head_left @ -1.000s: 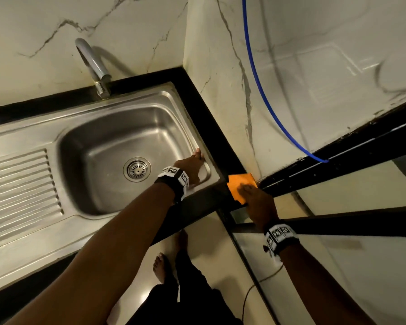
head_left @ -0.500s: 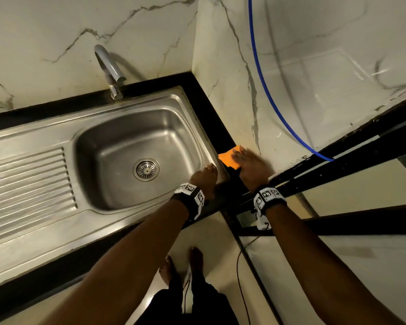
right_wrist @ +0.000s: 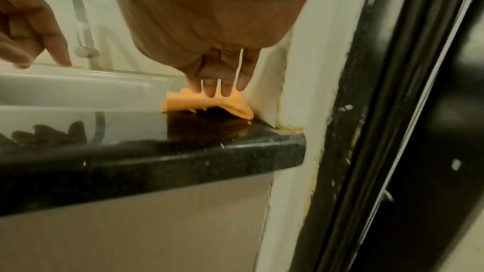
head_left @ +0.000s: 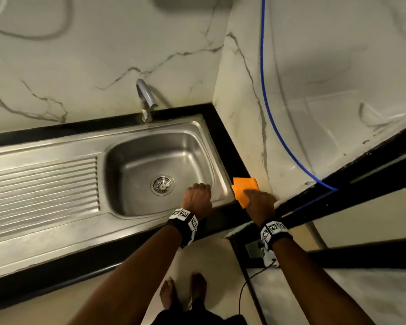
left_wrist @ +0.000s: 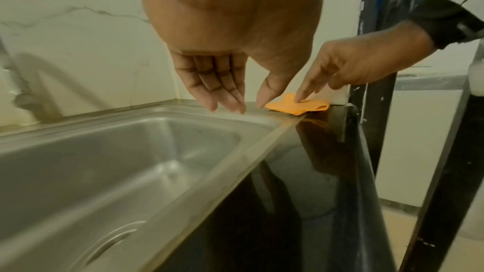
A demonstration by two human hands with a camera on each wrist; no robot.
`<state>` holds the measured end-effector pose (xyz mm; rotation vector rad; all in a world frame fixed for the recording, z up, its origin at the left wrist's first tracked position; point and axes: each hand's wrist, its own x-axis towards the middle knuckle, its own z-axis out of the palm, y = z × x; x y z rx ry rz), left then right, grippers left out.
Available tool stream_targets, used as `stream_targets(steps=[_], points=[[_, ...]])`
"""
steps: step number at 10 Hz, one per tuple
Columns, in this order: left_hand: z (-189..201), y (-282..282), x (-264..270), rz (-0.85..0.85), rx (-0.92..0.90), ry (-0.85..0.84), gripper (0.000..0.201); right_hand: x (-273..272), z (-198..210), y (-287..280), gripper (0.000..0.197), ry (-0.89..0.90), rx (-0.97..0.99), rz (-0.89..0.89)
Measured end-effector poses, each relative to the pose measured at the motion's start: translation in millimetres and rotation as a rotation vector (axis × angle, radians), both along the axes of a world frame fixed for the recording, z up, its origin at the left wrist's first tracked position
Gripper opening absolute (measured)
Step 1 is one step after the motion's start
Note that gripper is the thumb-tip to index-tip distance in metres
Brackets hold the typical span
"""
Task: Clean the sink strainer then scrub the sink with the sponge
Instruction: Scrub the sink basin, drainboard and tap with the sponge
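While the right hand (head_left: 259,202) rests spread fingers on the orange sponge (head_left: 244,187), it should pinch it firmly before lifting, left hand (head_left: 197,198) relaxed over the sink (head_left: 204,132).

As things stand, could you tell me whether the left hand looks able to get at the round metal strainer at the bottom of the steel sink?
Probably yes. The left hand hangs open at the steel sink's right rim, and the round metal strainer lies uncovered in the basin just beside it, with nothing between them.
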<state>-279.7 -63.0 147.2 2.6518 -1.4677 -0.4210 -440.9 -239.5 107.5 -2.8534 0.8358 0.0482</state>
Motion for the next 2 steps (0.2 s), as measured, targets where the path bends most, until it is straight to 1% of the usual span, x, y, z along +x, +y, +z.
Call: stream_targets(steps=[1,2], points=[[3,24,16,0.101,0.009,-0.026,0.049,22,23,9,0.050,0.009,-0.063,0.039],[11,47,40,0.200,-0.034,-0.075,0.056,59,34,26,0.051,-0.002,-0.099,0.098]])
